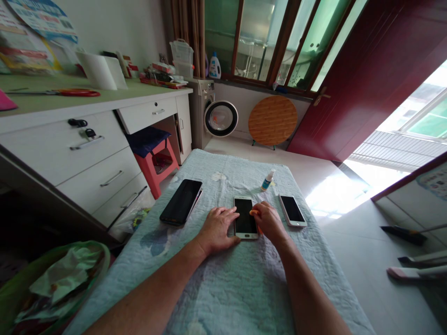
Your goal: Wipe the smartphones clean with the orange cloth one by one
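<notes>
A white-framed smartphone (246, 218) with a dark screen lies face up on the quilted cloth (223, 284). Along its left edge rests my left hand (218, 228), fingers stretched out and thumb near the lower corner. My right hand (268, 221) is closed on an orange cloth (254, 212), pressing it against the right side of the screen; most of the cloth is hidden under the fingers. Left of my hands lies a larger black phone (182, 202), apparently on top of another thin item. A smaller white phone (292, 211) is at the right, and a spray bottle (267, 180) stands behind.
A bin with crumpled paper (101, 265) stands at lower left, near white drawers (94, 153). A pink stool (157, 163) is tucked by the desk. Beyond are a washing machine with its round door (221, 118) ajar and a round wooden board (273, 121).
</notes>
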A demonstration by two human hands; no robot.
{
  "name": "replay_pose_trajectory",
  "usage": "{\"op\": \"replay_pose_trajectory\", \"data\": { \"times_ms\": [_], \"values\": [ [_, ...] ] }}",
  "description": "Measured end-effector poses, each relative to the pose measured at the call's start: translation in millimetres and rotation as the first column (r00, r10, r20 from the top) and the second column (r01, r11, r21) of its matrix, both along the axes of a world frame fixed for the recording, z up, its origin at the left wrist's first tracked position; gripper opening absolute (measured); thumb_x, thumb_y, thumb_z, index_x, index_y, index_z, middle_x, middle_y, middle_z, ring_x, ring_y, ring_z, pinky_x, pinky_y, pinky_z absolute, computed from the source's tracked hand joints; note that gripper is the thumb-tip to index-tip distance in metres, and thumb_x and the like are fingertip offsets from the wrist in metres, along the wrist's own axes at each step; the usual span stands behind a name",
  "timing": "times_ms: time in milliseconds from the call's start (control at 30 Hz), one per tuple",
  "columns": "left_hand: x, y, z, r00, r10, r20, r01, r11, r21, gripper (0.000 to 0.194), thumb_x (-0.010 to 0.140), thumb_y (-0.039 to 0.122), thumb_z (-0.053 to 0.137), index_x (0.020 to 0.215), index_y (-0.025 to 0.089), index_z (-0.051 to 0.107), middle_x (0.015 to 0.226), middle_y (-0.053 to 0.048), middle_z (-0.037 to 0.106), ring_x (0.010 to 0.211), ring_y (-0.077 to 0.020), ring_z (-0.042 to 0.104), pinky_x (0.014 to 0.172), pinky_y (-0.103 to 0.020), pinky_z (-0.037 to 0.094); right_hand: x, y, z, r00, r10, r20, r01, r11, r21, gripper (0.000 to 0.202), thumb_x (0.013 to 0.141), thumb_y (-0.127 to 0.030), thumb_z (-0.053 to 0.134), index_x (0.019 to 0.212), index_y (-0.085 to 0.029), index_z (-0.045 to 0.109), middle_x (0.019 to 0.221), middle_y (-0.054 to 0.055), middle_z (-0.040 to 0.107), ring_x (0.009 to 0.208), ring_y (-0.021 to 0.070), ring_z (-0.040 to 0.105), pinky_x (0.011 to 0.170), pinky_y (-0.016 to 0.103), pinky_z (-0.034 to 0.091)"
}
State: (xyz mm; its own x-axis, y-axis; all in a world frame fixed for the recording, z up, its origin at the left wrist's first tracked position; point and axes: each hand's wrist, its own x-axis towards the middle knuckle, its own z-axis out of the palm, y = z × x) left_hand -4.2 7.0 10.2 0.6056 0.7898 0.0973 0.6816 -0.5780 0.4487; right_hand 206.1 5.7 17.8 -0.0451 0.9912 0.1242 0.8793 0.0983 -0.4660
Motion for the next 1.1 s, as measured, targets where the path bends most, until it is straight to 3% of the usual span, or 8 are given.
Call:
{"op": "replay_pose_trajectory", "data": {
  "times_ms": [133, 233, 367, 467, 567, 667, 833, 1100],
  "values": [
    [0, 0, -1.4, 1.000, -0.001, 0.007, 0.001, 1.000, 0.007, 0.071, 0.066, 0.052, 0.071, 0.130, 0.023, 0.054, 0.145, -0.006, 0.045, 0.125, -0.0333, 0.042, 0.107, -0.047, 0.029, -2, 6, -8.1, 0.998, -0.047, -0.044, 0.050, 0.997, 0.067, 0.015, 0.086, -0.020, 0.050, 0.083, -0.018, 0.065, 0.084, 0.002, 0.057, 0.075, 0.0132, 0.053, 0.070, 0.024, 0.037],
    [0, 0, -0.6, 1.000, -0.001, 0.009, 0.001, 1.000, -0.001, 0.071, 0.066, 0.052, 0.071, 0.129, 0.024, 0.054, 0.145, -0.006, 0.045, 0.125, -0.0334, 0.042, 0.107, -0.048, 0.029, -2, 4, -5.2, 0.998, -0.028, -0.055, 0.031, 0.999, 0.042, 0.015, 0.085, -0.018, 0.052, 0.082, -0.018, 0.066, 0.084, 0.003, 0.057, 0.076, 0.0133, 0.053, 0.070, 0.024, 0.037],
    [0, 0, 2.0, 1.000, -0.007, 0.005, 0.007, 1.000, -0.015, 0.071, 0.068, 0.054, 0.070, 0.130, 0.023, 0.053, 0.145, -0.007, 0.045, 0.126, -0.0338, 0.042, 0.107, -0.048, 0.029, -2, -8, 9.3, 0.987, 0.138, -0.082, -0.143, 0.988, -0.064, 0.014, 0.080, -0.014, 0.055, 0.080, -0.017, 0.069, 0.080, 0.002, 0.058, 0.073, 0.0121, 0.054, 0.068, 0.023, 0.037],
    [0, 1, 2.9, 1.000, -0.015, 0.002, 0.015, 1.000, -0.019, 0.072, 0.068, 0.056, 0.070, 0.129, 0.023, 0.054, 0.144, -0.007, 0.045, 0.126, -0.0341, 0.042, 0.107, -0.048, 0.029, -4, -19, 21.2, 0.951, 0.269, -0.153, -0.295, 0.936, -0.190, 0.014, 0.075, -0.011, 0.058, 0.077, -0.018, 0.070, 0.080, 0.001, 0.059, 0.072, 0.0110, 0.054, 0.066, 0.021, 0.037],
    [0, 1, 2.6, 1.000, -0.016, 0.005, 0.016, 1.000, -0.014, 0.071, 0.068, 0.055, 0.070, 0.129, 0.022, 0.054, 0.145, -0.008, 0.045, 0.126, -0.0339, 0.042, 0.108, -0.048, 0.028, -5, -25, 27.5, 0.929, 0.319, -0.190, -0.362, 0.893, -0.267, 0.014, 0.071, -0.011, 0.061, 0.078, -0.018, 0.071, 0.081, 0.000, 0.060, 0.072, 0.0106, 0.055, 0.065, 0.021, 0.038],
    [-1, 1, 1.9, 1.000, -0.011, 0.002, 0.011, 1.000, -0.015, 0.071, 0.068, 0.055, 0.070, 0.129, 0.022, 0.054, 0.145, -0.007, 0.045, 0.126, -0.0338, 0.042, 0.108, -0.048, 0.028, -7, -23, 26.2, 0.943, 0.290, -0.164, -0.325, 0.910, -0.258, 0.013, 0.072, -0.011, 0.061, 0.077, -0.018, 0.070, 0.079, 0.000, 0.060, 0.071, 0.0109, 0.054, 0.065, 0.021, 0.037],
    [-1, 1, 1.0, 1.000, -0.006, 0.013, 0.006, 1.000, -0.013, 0.071, 0.067, 0.054, 0.071, 0.129, 0.023, 0.054, 0.144, -0.007, 0.046, 0.125, -0.0340, 0.042, 0.107, -0.048, 0.029, -10, -9, 15.5, 0.981, 0.162, -0.107, -0.175, 0.977, -0.124, 0.010, 0.078, -0.016, 0.059, 0.078, -0.017, 0.069, 0.078, 0.001, 0.060, 0.071, 0.0121, 0.054, 0.065, 0.022, 0.037],
    [0, 1, -1.8, 0.999, -0.001, 0.033, 0.001, 1.000, 0.016, 0.070, 0.066, 0.051, 0.071, 0.128, 0.024, 0.055, 0.143, -0.005, 0.047, 0.124, -0.0333, 0.043, 0.107, -0.047, 0.030, -5, 26, 2.4, 0.999, 0.019, -0.034, -0.020, 0.999, -0.026, 0.012, 0.079, -0.020, 0.058, 0.081, -0.016, 0.070, 0.077, 0.003, 0.061, 0.072, 0.0141, 0.054, 0.068, 0.024, 0.038]
  ]
}}
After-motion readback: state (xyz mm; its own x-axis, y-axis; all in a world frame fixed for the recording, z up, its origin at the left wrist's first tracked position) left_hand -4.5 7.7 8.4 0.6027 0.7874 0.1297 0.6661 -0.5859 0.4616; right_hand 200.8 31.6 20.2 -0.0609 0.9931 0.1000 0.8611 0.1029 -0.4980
